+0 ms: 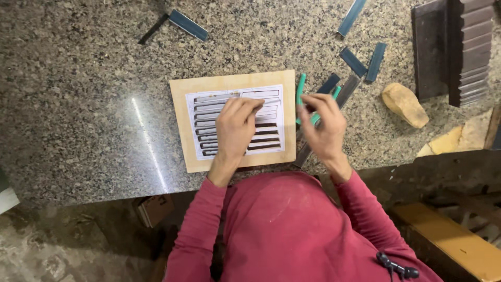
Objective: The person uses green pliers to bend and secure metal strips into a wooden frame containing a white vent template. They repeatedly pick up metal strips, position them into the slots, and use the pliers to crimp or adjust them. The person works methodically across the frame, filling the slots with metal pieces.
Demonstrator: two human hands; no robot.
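Head view shows the left hand (pixel 236 125) pressed flat on one pale wooden board (pixel 180 130), fingertips pinning a strip on its slotted white sheet (pixel 276 112). The right hand (pixel 323 125) pinches two green tools (pixel 301 86) just beside it. Six loose blue-grey strips (pixel 188 24) lie scattered on the granite bench (pixel 78 104).

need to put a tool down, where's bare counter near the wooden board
Bare speckled granite counter lies left of the square wooden board, up to the lone blue-grey metal strip. Right of the board is crowded: right hand with green-handled tool, scattered blue-grey strips, tan stone. Left hand rests on the board.
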